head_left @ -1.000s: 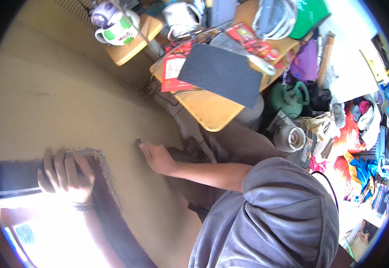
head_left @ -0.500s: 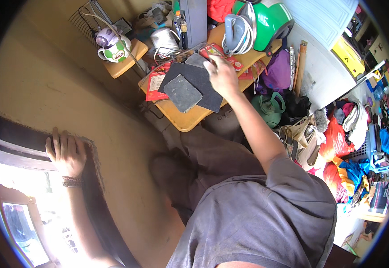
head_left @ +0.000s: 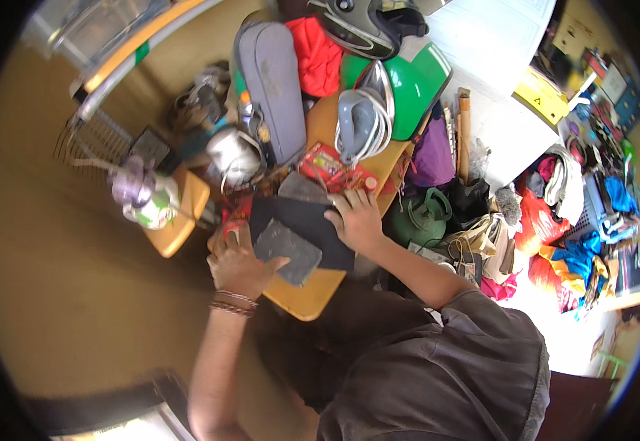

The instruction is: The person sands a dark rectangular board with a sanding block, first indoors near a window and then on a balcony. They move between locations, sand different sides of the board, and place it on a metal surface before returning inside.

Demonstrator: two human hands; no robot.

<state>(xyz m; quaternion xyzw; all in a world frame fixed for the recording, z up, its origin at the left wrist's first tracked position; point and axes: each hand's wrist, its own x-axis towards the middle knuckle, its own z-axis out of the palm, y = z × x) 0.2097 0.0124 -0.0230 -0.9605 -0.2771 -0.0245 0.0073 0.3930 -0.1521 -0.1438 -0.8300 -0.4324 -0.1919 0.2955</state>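
On the wooden table (head_left: 301, 298) lies a dark sheet (head_left: 335, 246), which looks like sandpaper, with a smaller, worn grey rectangular piece (head_left: 288, 253) on top. My left hand (head_left: 241, 264), fingers spread, is over the sheet's left side; its thumb reaches the grey piece's edge. At the sheet's right edge rests my right hand (head_left: 359, 223), fingers apart and thumb over the sheet. I see nothing held in either hand. Another grey piece (head_left: 301, 188) lies just beyond the sheet. A red packet (head_left: 238, 213) shows partly behind my left fingers.
Behind the sheet stand a clothes iron (head_left: 357, 121) with a wrapped white cord, a green helmet (head_left: 419, 88) and a grey case (head_left: 270, 88). A mug (head_left: 160, 206) sits on a small wooden ledge at left. A green gas cylinder (head_left: 419, 217) and piled bags (head_left: 540, 228) are at right.
My left hand has left the window frame and come to the sheet on the table. My right hand has lowered onto the sheet's right edge. The view has shifted.
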